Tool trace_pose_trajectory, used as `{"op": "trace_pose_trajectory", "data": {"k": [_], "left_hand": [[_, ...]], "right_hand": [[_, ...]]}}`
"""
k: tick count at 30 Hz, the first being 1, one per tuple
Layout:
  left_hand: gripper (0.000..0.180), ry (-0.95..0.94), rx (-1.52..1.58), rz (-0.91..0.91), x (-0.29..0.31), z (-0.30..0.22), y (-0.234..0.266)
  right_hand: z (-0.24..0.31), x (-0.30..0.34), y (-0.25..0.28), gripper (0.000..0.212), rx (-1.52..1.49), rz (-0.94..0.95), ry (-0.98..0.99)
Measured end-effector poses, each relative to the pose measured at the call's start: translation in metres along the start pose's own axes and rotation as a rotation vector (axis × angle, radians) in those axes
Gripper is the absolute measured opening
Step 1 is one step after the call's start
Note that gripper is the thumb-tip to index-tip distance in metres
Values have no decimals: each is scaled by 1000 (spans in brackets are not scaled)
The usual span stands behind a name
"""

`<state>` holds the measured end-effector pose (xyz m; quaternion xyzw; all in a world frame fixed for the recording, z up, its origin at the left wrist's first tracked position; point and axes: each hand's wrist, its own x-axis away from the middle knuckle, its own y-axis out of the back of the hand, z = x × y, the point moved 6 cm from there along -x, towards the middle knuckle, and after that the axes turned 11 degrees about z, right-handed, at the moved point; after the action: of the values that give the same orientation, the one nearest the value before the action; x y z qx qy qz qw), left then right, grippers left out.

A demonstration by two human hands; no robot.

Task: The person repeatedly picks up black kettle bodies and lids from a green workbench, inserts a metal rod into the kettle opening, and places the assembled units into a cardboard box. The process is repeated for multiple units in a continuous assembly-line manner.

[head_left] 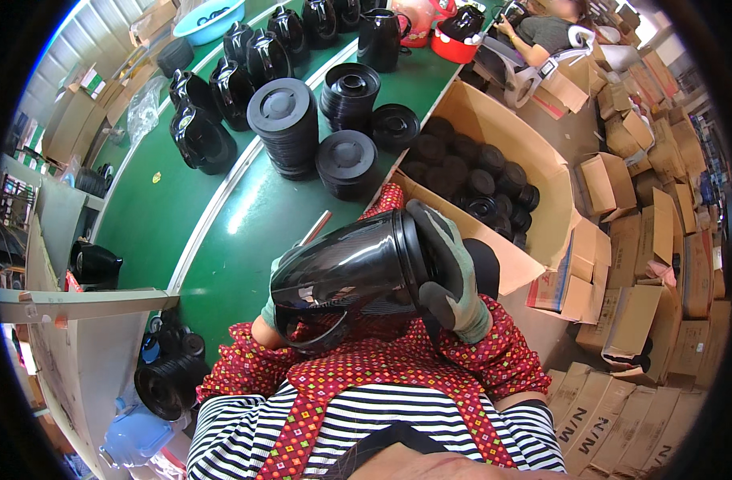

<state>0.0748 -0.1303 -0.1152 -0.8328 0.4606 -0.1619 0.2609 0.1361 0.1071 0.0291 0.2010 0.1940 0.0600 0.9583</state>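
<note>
A glossy black jug (342, 268) lies sideways in front of my chest, its handle (322, 334) turned down toward my apron. My left hand (271, 308), in a pale green glove, supports the jug's left end; most of its fingers are hidden behind the jug. At the other end, my right hand (454, 280), in a green and grey glove, grips the black round rim piece (412, 254). I cannot tell whether that piece is a lid or the base. Just beyond the jug, stacked black lids (282, 120) stand on the green table (222, 264).
Several black jugs (230, 88) stand farther back on the table, near a light blue basin (210, 20). An open carton (542, 232) of black round parts is at the right. Cardboard boxes (622, 320) are piled beyond. A seated person (546, 40) is at the far right.
</note>
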Motion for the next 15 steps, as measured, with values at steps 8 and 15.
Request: {"op": "trace_pose_trajectory", "data": {"k": [8,15], "left_hand": [[66,-287,-920,-239,0,-58,10],[48,-520,-1525,-131,-12,-146,-80]], "right_hand": [[-18,23,4,70,-453,-137,-184],[-93,65,9,72,-1006,127,-633]]}}
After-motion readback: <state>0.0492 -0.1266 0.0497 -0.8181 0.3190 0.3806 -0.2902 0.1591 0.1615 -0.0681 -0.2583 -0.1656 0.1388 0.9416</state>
